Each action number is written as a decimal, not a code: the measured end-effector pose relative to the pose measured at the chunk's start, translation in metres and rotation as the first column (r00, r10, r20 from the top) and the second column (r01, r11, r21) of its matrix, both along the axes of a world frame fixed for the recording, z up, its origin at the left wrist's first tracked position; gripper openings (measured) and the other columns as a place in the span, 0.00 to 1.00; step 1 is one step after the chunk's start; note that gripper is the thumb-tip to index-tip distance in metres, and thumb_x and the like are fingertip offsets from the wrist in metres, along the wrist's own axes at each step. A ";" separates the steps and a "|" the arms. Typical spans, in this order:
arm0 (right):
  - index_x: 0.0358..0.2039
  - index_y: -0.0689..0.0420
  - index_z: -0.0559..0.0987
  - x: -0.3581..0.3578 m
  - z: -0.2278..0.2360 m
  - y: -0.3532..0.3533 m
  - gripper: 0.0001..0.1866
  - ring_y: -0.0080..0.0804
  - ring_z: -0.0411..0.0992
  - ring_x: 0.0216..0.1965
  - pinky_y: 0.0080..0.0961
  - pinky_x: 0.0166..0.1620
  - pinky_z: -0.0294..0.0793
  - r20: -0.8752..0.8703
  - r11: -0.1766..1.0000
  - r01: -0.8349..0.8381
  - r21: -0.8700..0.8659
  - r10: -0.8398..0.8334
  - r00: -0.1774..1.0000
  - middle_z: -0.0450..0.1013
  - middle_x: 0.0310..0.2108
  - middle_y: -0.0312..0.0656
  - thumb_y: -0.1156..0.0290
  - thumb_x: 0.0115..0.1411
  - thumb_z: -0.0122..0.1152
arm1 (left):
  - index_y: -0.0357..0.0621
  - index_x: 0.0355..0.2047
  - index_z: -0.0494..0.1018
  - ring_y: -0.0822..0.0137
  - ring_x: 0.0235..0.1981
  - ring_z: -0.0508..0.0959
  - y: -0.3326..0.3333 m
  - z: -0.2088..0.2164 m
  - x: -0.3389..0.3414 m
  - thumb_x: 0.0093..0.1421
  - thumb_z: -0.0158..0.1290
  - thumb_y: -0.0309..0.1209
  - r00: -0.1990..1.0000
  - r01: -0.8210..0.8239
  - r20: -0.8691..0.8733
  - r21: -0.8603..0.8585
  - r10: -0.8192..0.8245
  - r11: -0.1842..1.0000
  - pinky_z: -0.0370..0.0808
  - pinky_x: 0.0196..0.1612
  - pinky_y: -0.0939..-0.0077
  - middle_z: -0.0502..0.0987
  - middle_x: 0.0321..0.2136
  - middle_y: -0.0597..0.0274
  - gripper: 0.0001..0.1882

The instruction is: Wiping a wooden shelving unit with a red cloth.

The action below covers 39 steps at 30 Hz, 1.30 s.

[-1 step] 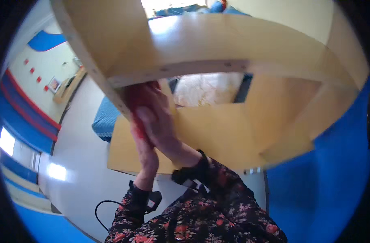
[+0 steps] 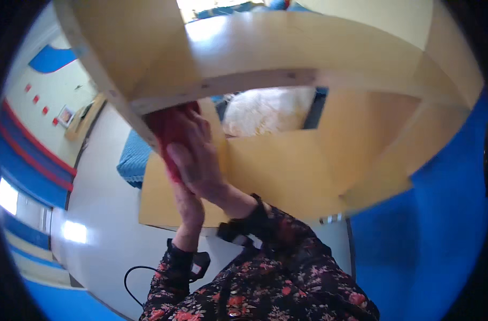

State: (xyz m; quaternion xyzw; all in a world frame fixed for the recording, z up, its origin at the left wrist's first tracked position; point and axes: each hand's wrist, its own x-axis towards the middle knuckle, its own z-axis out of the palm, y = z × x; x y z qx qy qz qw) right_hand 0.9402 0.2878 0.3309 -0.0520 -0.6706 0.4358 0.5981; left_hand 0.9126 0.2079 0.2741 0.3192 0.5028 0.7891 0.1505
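Right hand (image 2: 193, 160) pressed flat over a red cloth (image 2: 166, 125), fingers spread and curled lightly across it, pinning it against the front edge of a pale wooden shelf unit (image 2: 361, 160). Red cloth bunched just under the horizontal shelf board (image 2: 244, 80), where that board meets the slanting left upright, partly hidden under the fingers. Left hand (image 2: 189, 206) tucked below and behind the right one, mostly covered by it, so hard to say whether open or closed; seems to touch the lower edge of the cloth, though not clear enough to be sure. Both forearms in dark sleeves (image 2: 265, 278) patterned with red flowers, coming up from the lower edge, each wrist wearing a black strap. Black cable (image 2: 134, 278) looping down beside the left sleeve. Through the open compartment behind the hands, a white fluffy rug or blanket (image 2: 265, 109) lying beyond the shelf. Bit of blue textured fabric (image 2: 132, 158) showing to the left of the unit, just beside the lower shelf panel. Light grey floor (image 2: 105, 214) below, with two bright patches of light near the left rim. Far left, cream wall (image 2: 46, 80) with small red squares and red and blue stripes lower down. Deep blue surface (image 2: 431, 224) filling the right side beside the shelf.
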 end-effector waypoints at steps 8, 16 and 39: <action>0.50 0.59 0.69 0.012 -0.197 -0.020 0.21 0.52 0.63 0.51 0.40 0.54 0.63 -0.037 0.781 -0.091 -0.618 0.087 0.996 0.65 0.50 0.53 0.63 0.57 0.48 | 0.44 0.63 0.43 0.63 0.61 0.53 0.004 0.010 0.015 0.64 0.42 0.39 0.955 -0.071 -0.288 -0.016 0.063 0.997 0.51 0.62 0.66 0.52 0.60 0.57 0.31; 0.37 0.50 0.75 0.146 -0.227 0.046 0.11 0.41 0.69 0.40 0.38 0.39 0.70 0.673 0.775 0.137 0.616 -0.609 0.419 0.69 0.36 0.44 0.65 0.52 0.52 | 0.41 0.62 0.45 0.65 0.59 0.56 0.009 0.001 -0.006 0.61 0.47 0.26 0.893 -0.171 -0.431 -0.053 0.132 0.984 0.52 0.61 0.69 0.56 0.58 0.56 0.32; 0.48 0.61 0.71 0.303 -0.140 0.113 0.16 0.30 0.69 0.42 0.29 0.46 0.69 0.612 0.939 0.240 -0.246 -0.042 0.790 0.73 0.37 0.43 0.70 0.59 0.49 | 0.40 0.59 0.51 0.60 0.56 0.64 0.035 -0.008 -0.001 0.61 0.44 0.25 0.851 -0.338 -0.422 0.012 0.311 0.941 0.61 0.56 0.69 0.62 0.55 0.52 0.27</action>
